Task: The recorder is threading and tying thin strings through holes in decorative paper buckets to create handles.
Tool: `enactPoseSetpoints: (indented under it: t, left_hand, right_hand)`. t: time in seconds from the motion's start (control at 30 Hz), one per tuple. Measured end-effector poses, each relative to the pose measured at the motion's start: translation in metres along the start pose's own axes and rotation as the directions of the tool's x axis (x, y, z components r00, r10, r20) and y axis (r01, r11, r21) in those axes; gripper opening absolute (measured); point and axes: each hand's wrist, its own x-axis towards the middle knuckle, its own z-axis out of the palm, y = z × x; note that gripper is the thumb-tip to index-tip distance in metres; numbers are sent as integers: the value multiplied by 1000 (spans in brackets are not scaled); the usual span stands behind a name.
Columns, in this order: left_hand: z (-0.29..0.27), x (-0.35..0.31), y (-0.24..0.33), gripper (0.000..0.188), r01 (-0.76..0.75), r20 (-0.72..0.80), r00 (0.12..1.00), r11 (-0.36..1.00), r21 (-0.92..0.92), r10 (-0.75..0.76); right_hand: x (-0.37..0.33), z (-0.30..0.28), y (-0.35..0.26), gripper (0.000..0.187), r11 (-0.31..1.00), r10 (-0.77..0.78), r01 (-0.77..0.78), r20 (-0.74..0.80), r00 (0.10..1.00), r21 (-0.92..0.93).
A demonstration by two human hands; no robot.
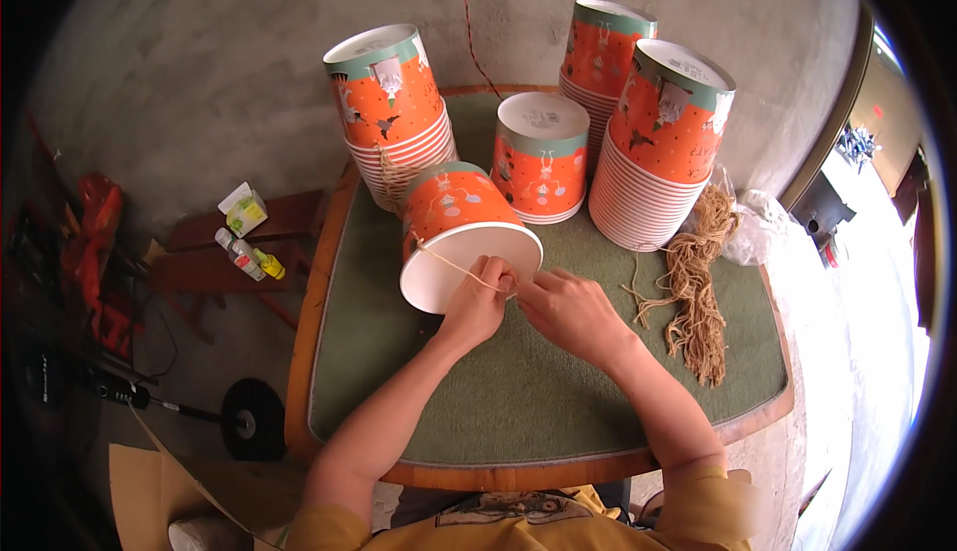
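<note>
An orange paper bucket (449,198) with a teal band lies on its side, its wide white mouth facing me. From a hole near the left of its rim, a thin beige twine (449,263) runs across the mouth to my fingers. My left hand (477,302) is closed in a pinch on that twine, in front of the mouth. Close beside it, my right hand (576,314) is also closed at the right side of the rim; what its fingertips hold is too small to make out.
Behind stand upside-down stacks of like buckets, one left (384,102), one right (658,152) and one at the back (601,47); a short one (541,152) sits between. A twine bundle (695,302) and a clear plastic bag (755,227) lie right on the green-topped table (538,411).
</note>
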Motion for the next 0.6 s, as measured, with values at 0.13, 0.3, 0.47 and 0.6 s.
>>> enactPoseSetpoints:
  t: [0.13, 0.3, 0.47, 0.6]
  left_hand:
    - [1, -1, -1, 10, 15, 3, 1000, 984, -179, -14]
    - [-2, 0, -5, 14, 118, 139, 988, 920, -374, -70]
    - [-16, -1, 0, 16, 74, 199, 979, 983, -169, -40]
    - [-19, 0, 7, 18, 96, 217, 975, 971, -219, -48]
  right_hand:
    - [8, 6, 1, 9, 999, -30, 34, -90, 995, 42]
    - [10, -5, 0, 12, 999, -48, 48, -59, 997, -3]
    - [12, -4, -2, 11, 998, -56, 55, -59, 997, -18]
    - [17, -1, -13, 10, 999, 41, -41, -45, 998, 0]
